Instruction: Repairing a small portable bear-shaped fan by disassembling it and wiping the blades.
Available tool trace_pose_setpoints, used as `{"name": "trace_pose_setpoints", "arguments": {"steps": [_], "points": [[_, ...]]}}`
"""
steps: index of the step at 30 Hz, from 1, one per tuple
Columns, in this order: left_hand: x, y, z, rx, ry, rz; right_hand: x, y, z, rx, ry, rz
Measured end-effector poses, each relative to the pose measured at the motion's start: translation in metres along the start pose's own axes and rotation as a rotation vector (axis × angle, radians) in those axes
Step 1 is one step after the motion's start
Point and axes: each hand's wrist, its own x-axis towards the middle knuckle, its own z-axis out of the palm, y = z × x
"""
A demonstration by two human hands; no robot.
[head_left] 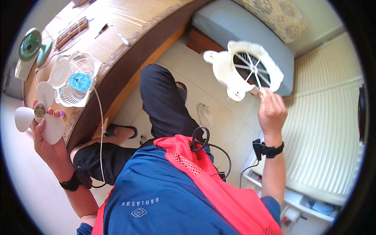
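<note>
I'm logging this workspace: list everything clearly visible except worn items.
Table: one, brown, upper left
Propeller: one, white, left hand
Spoked shell: one, white, right hand
Grille: one, white, table
Moulded part: one, blue, on grille
Cord: one, white, from grille
Base piece: one, green-white, table
Slats: several, brown, table
Slim tool: one, black, table
Seat: one, grey, top
Cushion: one, beige, top right
Ribbed panel: one, cream, right
Shelf: one, white, lower right
Bag: one, clear, floor
Hands: two, bare, opposite sides

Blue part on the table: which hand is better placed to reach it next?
Probably the left hand, holding the propeller near the blue part; the right hand holds a frame farther away.
</note>
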Motion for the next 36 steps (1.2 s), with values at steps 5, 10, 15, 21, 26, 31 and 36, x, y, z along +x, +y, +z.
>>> {"name": "trace_pose_setpoints", "arguments": {"steps": [5,10,15,21,26,31,36], "points": [[-0.006,0.019,0.006,0.048,-0.044,-0.116,-0.163,0.012,-0.056,-0.065,-0.317,0.423],[0.005,-0.005,0.033,0.055,-0.091,-0.13,-0.26,0.04,-0.004,0.041,-0.55,0.871],[-0.016,-0.022,0.039,0.114,-0.144,-0.191,-0.374,0.07,0.034,0.593,-0.427,1.753],[-0.018,-0.025,0.054,0.123,-0.202,-0.236,-0.454,0.075,0.047,0.948,-0.18,2.196],[-0.01,-0.027,0.06,0.078,-0.236,-0.224,-0.476,0.04,0.06,0.849,-0.281,2.068],[-0.017,-0.035,0.075,0.094,-0.236,-0.248,-0.422,0.022,0.089,0.688,-0.381,1.711],[-0.036,-0.048,0.1,0.133,-0.204,-0.245,-0.315,-0.005,0.102,0.384,-0.637,1.201]]}}
